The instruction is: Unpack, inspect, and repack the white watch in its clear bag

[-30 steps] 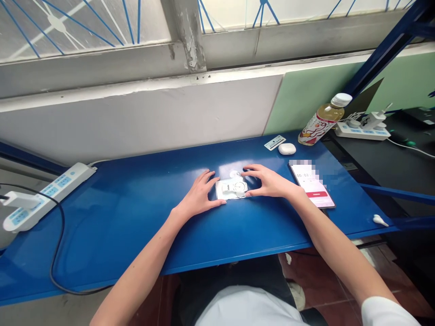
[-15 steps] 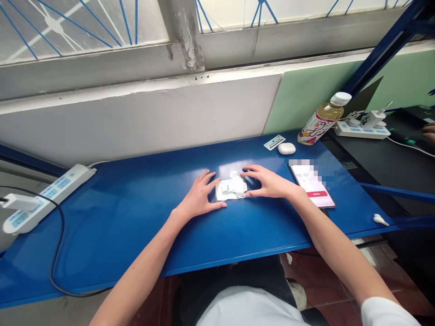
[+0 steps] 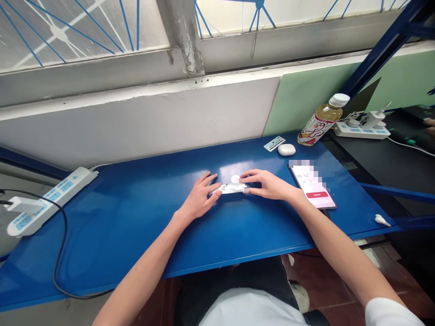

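Observation:
A small clear plastic package [image 3: 230, 188] with a white part inside is held between my two hands just above the blue table [image 3: 136, 217], its near edge tipped up so I see it almost edge-on. My left hand [image 3: 199, 199] pinches its left end with thumb and fingers. My right hand [image 3: 268, 184] grips its right end. A small white round piece [image 3: 235, 179] lies on the table right behind the package.
A phone [image 3: 313, 186] with a lit timer screen lies right of my right hand. Behind it are a white earbud case [image 3: 286, 149], a small card [image 3: 274, 143] and a drink bottle [image 3: 322, 120]. Power strips sit at far left [image 3: 50, 201] and far right [image 3: 362, 130]. A loose earbud [image 3: 382, 220] rests near the right front edge.
The package lay flat on the table under my fingers; now both hands have lifted and tilted it so it shows nearly edge-on. The hands stayed in about the same place.

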`<action>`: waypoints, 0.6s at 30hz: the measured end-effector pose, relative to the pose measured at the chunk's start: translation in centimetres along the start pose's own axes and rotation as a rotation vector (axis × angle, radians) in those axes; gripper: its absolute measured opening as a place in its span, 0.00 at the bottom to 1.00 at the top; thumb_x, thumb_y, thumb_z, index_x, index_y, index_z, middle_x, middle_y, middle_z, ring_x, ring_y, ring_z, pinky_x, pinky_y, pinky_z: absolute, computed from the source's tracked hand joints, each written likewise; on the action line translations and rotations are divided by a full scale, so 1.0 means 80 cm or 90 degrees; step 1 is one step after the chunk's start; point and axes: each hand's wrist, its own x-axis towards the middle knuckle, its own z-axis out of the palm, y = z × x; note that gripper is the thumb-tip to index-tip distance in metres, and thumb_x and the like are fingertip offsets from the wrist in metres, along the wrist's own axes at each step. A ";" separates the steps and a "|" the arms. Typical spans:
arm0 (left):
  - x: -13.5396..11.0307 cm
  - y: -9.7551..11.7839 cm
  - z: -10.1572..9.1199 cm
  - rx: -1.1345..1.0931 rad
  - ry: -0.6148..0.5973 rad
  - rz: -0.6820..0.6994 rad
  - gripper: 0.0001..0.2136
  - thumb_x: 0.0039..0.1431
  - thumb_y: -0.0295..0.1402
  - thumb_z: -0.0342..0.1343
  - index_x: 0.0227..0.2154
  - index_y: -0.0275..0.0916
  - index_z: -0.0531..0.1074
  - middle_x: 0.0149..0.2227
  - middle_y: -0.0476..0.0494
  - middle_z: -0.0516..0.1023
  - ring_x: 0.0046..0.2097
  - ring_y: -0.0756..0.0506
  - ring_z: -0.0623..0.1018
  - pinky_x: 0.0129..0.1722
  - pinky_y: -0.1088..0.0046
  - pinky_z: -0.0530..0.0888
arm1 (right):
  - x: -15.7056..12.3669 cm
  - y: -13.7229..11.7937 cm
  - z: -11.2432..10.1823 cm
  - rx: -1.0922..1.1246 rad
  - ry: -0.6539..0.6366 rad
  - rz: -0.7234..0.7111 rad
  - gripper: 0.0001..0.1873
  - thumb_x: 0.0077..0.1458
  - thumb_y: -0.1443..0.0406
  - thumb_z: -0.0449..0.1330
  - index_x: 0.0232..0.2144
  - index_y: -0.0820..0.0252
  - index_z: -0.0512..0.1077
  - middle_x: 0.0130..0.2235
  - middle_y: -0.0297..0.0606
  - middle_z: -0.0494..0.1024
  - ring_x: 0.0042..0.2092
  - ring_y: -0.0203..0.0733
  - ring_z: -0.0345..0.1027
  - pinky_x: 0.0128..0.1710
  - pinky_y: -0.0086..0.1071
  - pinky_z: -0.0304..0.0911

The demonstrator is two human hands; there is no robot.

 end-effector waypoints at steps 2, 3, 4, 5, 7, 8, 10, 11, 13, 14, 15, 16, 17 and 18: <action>0.001 -0.001 0.002 -0.033 0.040 0.010 0.22 0.72 0.43 0.40 0.49 0.40 0.78 0.60 0.38 0.72 0.66 0.36 0.63 0.63 0.49 0.64 | 0.002 -0.006 0.002 0.028 0.037 -0.011 0.17 0.62 0.57 0.59 0.49 0.54 0.78 0.49 0.42 0.80 0.48 0.49 0.75 0.49 0.39 0.68; 0.002 -0.001 0.003 -0.049 0.063 0.015 0.21 0.72 0.43 0.41 0.47 0.40 0.78 0.58 0.38 0.74 0.64 0.36 0.66 0.63 0.50 0.65 | 0.003 -0.009 0.003 0.039 0.052 -0.008 0.15 0.63 0.58 0.58 0.48 0.55 0.78 0.47 0.42 0.81 0.45 0.47 0.76 0.46 0.38 0.69; 0.002 -0.001 0.004 -0.065 0.085 0.020 0.19 0.71 0.42 0.44 0.46 0.40 0.78 0.56 0.38 0.75 0.63 0.37 0.68 0.62 0.50 0.66 | 0.003 -0.011 0.003 0.049 0.065 -0.001 0.14 0.63 0.58 0.58 0.45 0.56 0.79 0.44 0.41 0.81 0.43 0.46 0.76 0.44 0.37 0.68; 0.002 -0.001 0.006 -0.077 0.104 0.023 0.16 0.69 0.42 0.47 0.47 0.40 0.77 0.55 0.38 0.76 0.61 0.37 0.70 0.61 0.51 0.68 | 0.003 -0.012 0.004 0.060 0.073 0.009 0.13 0.63 0.59 0.58 0.43 0.57 0.79 0.42 0.40 0.82 0.42 0.45 0.76 0.43 0.36 0.68; 0.002 0.002 0.008 -0.089 0.128 0.020 0.15 0.66 0.41 0.54 0.50 0.39 0.73 0.54 0.37 0.76 0.59 0.37 0.73 0.59 0.52 0.69 | 0.003 -0.012 0.004 0.082 0.080 0.033 0.11 0.62 0.59 0.59 0.39 0.58 0.79 0.40 0.39 0.83 0.41 0.45 0.76 0.42 0.36 0.68; 0.002 0.003 0.009 -0.093 0.132 0.015 0.18 0.64 0.40 0.57 0.53 0.40 0.70 0.54 0.37 0.75 0.58 0.37 0.73 0.58 0.53 0.70 | 0.003 -0.011 0.005 0.093 0.079 0.045 0.11 0.61 0.59 0.60 0.38 0.58 0.79 0.40 0.39 0.83 0.41 0.45 0.76 0.42 0.36 0.68; 0.001 0.006 0.011 -0.110 0.125 0.001 0.26 0.61 0.39 0.60 0.60 0.41 0.63 0.55 0.38 0.75 0.57 0.38 0.75 0.57 0.54 0.72 | 0.003 -0.008 0.005 0.113 0.070 0.064 0.10 0.60 0.59 0.60 0.37 0.58 0.78 0.39 0.38 0.83 0.41 0.45 0.76 0.43 0.35 0.68; 0.000 0.007 0.012 -0.122 0.119 -0.008 0.30 0.61 0.39 0.61 0.63 0.42 0.58 0.55 0.38 0.75 0.56 0.38 0.76 0.56 0.56 0.73 | 0.003 -0.007 0.005 0.121 0.061 0.070 0.10 0.60 0.59 0.60 0.37 0.58 0.78 0.39 0.38 0.83 0.41 0.45 0.76 0.43 0.35 0.68; -0.002 0.008 0.013 -0.139 0.111 -0.015 0.34 0.60 0.38 0.61 0.66 0.44 0.52 0.56 0.38 0.75 0.55 0.38 0.76 0.54 0.58 0.74 | 0.003 -0.007 0.005 0.126 0.040 0.077 0.11 0.60 0.58 0.59 0.36 0.57 0.78 0.38 0.37 0.83 0.40 0.45 0.76 0.42 0.35 0.68; -0.002 0.009 0.012 -0.138 0.110 -0.010 0.34 0.61 0.38 0.61 0.66 0.44 0.53 0.57 0.38 0.74 0.56 0.39 0.76 0.55 0.58 0.74 | 0.004 -0.007 0.005 0.123 0.030 0.080 0.12 0.61 0.57 0.59 0.35 0.57 0.77 0.37 0.37 0.83 0.39 0.45 0.76 0.41 0.35 0.68; -0.002 0.009 0.012 -0.132 0.110 -0.001 0.32 0.61 0.38 0.61 0.65 0.44 0.54 0.58 0.38 0.73 0.56 0.39 0.76 0.55 0.58 0.73 | 0.004 -0.007 0.005 0.117 0.021 0.081 0.12 0.61 0.57 0.58 0.34 0.57 0.77 0.37 0.37 0.83 0.39 0.45 0.76 0.40 0.35 0.68; -0.002 0.009 0.011 -0.123 0.108 0.011 0.30 0.61 0.38 0.60 0.64 0.44 0.57 0.58 0.38 0.73 0.57 0.38 0.75 0.56 0.58 0.73 | 0.004 -0.007 0.005 0.105 0.015 0.081 0.13 0.62 0.56 0.58 0.34 0.57 0.77 0.36 0.37 0.83 0.38 0.45 0.76 0.40 0.35 0.68; -0.001 0.009 0.011 -0.111 0.101 0.021 0.28 0.61 0.38 0.60 0.62 0.44 0.60 0.58 0.39 0.72 0.58 0.38 0.74 0.57 0.58 0.72 | 0.004 -0.007 0.005 0.087 0.011 0.079 0.14 0.62 0.56 0.57 0.34 0.57 0.77 0.36 0.37 0.83 0.38 0.45 0.76 0.40 0.36 0.68; 0.000 0.008 0.010 -0.099 0.092 0.026 0.26 0.61 0.39 0.61 0.61 0.43 0.63 0.58 0.39 0.72 0.58 0.38 0.73 0.57 0.57 0.72 | 0.004 -0.007 0.005 0.061 0.014 0.077 0.14 0.62 0.56 0.57 0.34 0.57 0.77 0.36 0.38 0.82 0.38 0.46 0.76 0.40 0.37 0.68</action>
